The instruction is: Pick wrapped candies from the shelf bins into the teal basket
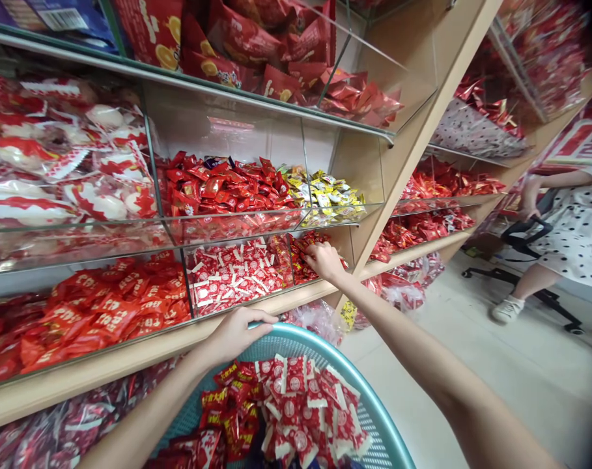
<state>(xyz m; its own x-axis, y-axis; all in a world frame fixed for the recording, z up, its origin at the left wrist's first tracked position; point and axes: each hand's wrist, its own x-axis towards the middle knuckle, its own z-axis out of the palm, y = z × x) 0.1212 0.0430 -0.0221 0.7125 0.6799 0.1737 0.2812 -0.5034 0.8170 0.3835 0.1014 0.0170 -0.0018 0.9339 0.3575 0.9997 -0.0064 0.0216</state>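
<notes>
My left hand (239, 333) grips the rim of a teal plastic basket (374, 391), its thumb lying along the edge. Inside the basket are red-and-white wrapped candies (303, 407) and dark red candies with yellow lettering (234, 397). My right hand (325, 260) reaches into a small low bin of dark red wrapped candies (305, 246). Its fingers are curled down against the pile; what they hold, if anything, is hidden. Left of that bin lie small red-and-white candies (237, 270) behind a clear divider.
Clear-fronted shelves hold red candies (222, 185), yellow-and-white candies (327, 192) and larger orange-red packets (110, 306). A slanted wooden upright (417, 150) stands right of the bins. Bagged goods (320, 319) sit below. A person in a dotted garment (576, 234) is beside a wheeled chair (525, 280).
</notes>
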